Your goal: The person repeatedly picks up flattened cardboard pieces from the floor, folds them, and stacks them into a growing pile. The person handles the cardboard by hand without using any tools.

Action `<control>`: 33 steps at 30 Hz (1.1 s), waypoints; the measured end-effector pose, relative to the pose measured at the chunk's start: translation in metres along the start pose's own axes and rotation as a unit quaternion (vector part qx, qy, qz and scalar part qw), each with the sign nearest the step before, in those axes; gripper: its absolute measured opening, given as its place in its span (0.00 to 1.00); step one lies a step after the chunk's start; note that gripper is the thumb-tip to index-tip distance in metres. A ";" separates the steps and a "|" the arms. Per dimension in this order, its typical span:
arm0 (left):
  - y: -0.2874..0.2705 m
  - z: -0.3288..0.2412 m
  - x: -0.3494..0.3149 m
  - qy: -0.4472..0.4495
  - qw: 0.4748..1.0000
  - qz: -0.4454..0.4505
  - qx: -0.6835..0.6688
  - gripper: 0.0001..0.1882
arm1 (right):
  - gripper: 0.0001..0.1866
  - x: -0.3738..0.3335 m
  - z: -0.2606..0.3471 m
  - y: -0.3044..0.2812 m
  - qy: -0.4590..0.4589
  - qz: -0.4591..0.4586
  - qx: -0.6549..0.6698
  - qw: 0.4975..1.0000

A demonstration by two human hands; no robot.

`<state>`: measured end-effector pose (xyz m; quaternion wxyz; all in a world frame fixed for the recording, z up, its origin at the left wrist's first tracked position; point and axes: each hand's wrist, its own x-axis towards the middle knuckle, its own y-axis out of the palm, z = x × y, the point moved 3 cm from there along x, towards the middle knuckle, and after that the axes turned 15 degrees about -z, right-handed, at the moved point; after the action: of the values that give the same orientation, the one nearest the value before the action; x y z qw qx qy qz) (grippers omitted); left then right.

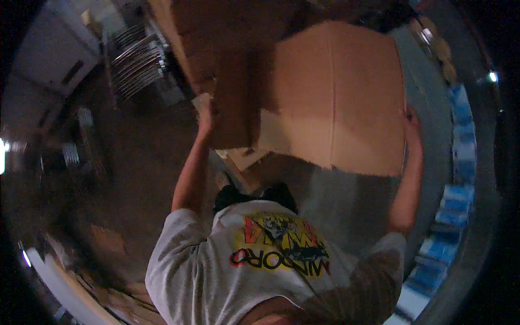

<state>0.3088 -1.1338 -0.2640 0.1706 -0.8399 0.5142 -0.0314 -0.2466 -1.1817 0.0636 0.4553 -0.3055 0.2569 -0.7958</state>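
A large brown cardboard sheet (363, 103) spans the space in front of me, with a vertical crease and an uneven lower edge. My right hand (413, 125) grips its right edge. On the other side, my left hand (207, 115) is closed at the left edge of a darker cardboard part (232, 103); a small pale flap shows beside its fingers. Whether the dark part and the lit sheet are one folded box, I cannot tell. Another piece of cardboard (246, 158) shows below, near my feet.
At the upper left stands a rack of metal bars (135, 65). Blue-and-white packs (457, 203) line the right side. Flat cardboard (108, 240) lies on the floor at lower left, near a long pale edge (67, 284). The scene is dim and blurred.
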 end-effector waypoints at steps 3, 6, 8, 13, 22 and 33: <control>-0.012 -0.011 0.008 -0.088 0.989 -0.072 -0.098 0.21 | 0.32 0.053 -0.047 0.073 0.055 0.086 0.074 0.992; 0.009 -0.036 -0.010 -0.073 0.982 -0.069 0.158 0.23 | 0.31 0.108 -0.089 0.159 0.044 0.322 0.162 0.932; 0.046 -0.050 -0.022 -0.075 0.961 -0.106 0.243 0.26 | 0.32 0.143 -0.123 0.228 0.027 0.372 0.127 0.919; 0.213 -0.044 -0.008 -0.142 0.905 -0.084 0.391 0.30 | 0.34 0.203 -0.245 0.357 -0.066 0.421 0.069 0.902; 0.394 0.091 0.012 0.010 0.858 -0.072 0.509 0.47 | 0.38 0.204 -0.430 0.489 0.051 0.472 0.066 0.877; 0.461 0.082 0.022 -0.315 0.860 0.000 0.400 0.52 | 0.37 0.140 -0.219 0.402 -0.214 0.484 0.030 0.848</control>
<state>-0.0560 -1.3223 -0.4905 0.6451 -0.6641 0.3765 0.0320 -0.2318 -1.4591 -0.3260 0.8357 -0.2912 0.2441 -0.3965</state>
